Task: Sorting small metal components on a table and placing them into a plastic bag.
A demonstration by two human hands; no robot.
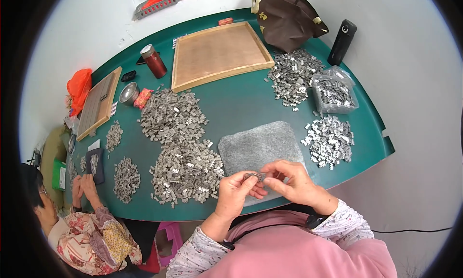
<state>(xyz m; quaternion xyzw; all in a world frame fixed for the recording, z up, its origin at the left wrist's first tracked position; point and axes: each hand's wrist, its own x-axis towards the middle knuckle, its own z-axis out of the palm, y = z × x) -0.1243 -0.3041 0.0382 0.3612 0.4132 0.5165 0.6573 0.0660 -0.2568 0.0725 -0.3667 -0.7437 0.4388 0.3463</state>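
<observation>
Above the near edge of a grey felt mat (263, 145), my two hands meet. My left hand (234, 193) is closed, with thumb and fingers pinching a small curved metal piece (251, 175). My right hand (294, 184) is closed too, its thumb and index finger pinched together at the right end of that piece. Whatever sits between the right fingertips is too small to make out. Left of the mat spreads a large heap of small grey toothed metal parts (185, 174). A shinier pile of similar parts (329, 140) lies to the right.
A clear plastic box (336, 95) of parts stands behind the right pile, near another heap (294, 73). Farther back are a wooden tray (219, 53), a brown bag (287, 20), a black bottle (342, 42) and a red tumbler (154, 62). A co-worker's hands (84, 187) work at the left.
</observation>
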